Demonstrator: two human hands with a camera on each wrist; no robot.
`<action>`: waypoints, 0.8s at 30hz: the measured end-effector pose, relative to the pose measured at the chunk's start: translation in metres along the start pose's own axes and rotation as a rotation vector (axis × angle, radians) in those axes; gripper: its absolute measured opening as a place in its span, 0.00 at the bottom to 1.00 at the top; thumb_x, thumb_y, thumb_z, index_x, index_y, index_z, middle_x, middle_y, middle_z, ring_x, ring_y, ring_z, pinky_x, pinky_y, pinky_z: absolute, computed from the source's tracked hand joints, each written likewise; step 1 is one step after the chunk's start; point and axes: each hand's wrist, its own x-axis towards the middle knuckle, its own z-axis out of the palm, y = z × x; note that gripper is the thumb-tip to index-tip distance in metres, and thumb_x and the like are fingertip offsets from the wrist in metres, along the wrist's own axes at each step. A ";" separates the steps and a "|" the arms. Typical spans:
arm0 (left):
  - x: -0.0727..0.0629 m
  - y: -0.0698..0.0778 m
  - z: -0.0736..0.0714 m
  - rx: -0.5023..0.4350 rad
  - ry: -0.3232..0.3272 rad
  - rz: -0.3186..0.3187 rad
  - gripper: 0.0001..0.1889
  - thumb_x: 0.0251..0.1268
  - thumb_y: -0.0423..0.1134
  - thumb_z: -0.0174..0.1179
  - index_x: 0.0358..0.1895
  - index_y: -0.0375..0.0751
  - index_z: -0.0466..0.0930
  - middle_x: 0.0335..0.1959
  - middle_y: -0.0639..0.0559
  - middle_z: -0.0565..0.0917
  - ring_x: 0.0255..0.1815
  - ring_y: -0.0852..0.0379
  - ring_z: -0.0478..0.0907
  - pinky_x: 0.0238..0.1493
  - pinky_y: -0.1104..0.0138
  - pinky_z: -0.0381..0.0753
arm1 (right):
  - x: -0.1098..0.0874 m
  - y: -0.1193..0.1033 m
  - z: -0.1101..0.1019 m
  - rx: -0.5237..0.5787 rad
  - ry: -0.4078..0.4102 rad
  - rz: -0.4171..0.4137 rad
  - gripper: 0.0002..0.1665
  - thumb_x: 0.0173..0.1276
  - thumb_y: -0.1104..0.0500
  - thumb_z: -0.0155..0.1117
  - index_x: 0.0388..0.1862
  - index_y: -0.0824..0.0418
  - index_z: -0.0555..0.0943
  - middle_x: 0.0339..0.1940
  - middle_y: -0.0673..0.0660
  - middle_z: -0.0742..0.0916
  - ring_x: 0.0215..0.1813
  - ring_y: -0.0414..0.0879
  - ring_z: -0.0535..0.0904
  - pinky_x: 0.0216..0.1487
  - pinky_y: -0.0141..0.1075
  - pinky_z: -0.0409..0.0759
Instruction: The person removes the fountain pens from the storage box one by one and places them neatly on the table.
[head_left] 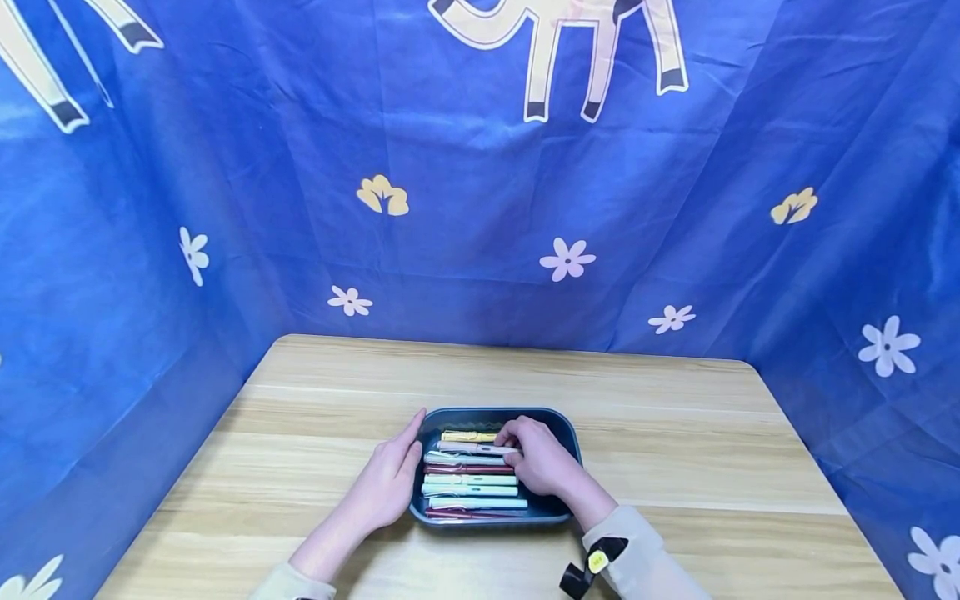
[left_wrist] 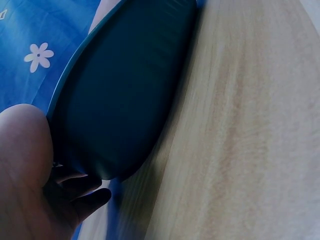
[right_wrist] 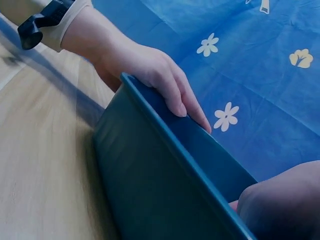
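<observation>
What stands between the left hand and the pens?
The box wall on that side: the left hand is at its outer side, while the pens lie inside. Nothing visible covers their left ends from above.

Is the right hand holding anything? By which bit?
The right hand seems to pinch a slim, pale pink pen by its right end, but the hold is partly hidden.

Cloth-walled booth — blue fabric [head_left: 465, 250] (white flowers [head_left: 567, 260]), wood-grain table [head_left: 675, 450]
</observation>
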 end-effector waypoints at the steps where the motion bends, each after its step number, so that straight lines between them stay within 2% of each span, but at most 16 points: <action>1: 0.000 0.000 0.000 -0.001 0.000 -0.001 0.28 0.86 0.31 0.45 0.83 0.33 0.56 0.76 0.30 0.68 0.75 0.35 0.68 0.77 0.45 0.62 | 0.000 0.000 -0.001 0.012 0.006 -0.002 0.09 0.72 0.70 0.67 0.43 0.57 0.86 0.39 0.48 0.84 0.42 0.42 0.78 0.47 0.39 0.80; 12: 0.000 0.001 -0.001 0.003 -0.005 -0.009 0.28 0.86 0.32 0.45 0.84 0.34 0.56 0.75 0.30 0.69 0.75 0.35 0.69 0.77 0.45 0.62 | 0.001 -0.005 -0.005 0.153 0.072 0.019 0.03 0.74 0.64 0.71 0.43 0.58 0.90 0.29 0.43 0.85 0.28 0.37 0.76 0.32 0.33 0.77; 15: 0.000 0.000 -0.001 0.007 -0.003 -0.007 0.29 0.86 0.31 0.45 0.84 0.35 0.56 0.75 0.30 0.69 0.75 0.35 0.70 0.77 0.45 0.62 | 0.001 -0.006 -0.005 0.209 0.092 0.019 0.03 0.74 0.63 0.72 0.43 0.60 0.90 0.29 0.45 0.88 0.29 0.37 0.81 0.33 0.32 0.80; 19: 0.000 0.000 0.000 0.010 -0.001 -0.005 0.29 0.86 0.31 0.45 0.84 0.35 0.56 0.75 0.30 0.69 0.75 0.35 0.69 0.77 0.45 0.62 | 0.000 -0.007 -0.006 0.313 0.104 0.014 0.05 0.75 0.65 0.70 0.43 0.66 0.91 0.28 0.51 0.91 0.31 0.43 0.87 0.33 0.32 0.85; 24: 0.000 0.001 -0.001 0.008 -0.004 -0.009 0.29 0.86 0.31 0.45 0.84 0.34 0.56 0.75 0.30 0.68 0.75 0.34 0.69 0.77 0.45 0.62 | 0.000 -0.007 -0.007 0.410 0.099 0.043 0.05 0.72 0.67 0.72 0.44 0.67 0.91 0.29 0.53 0.92 0.32 0.44 0.88 0.31 0.30 0.84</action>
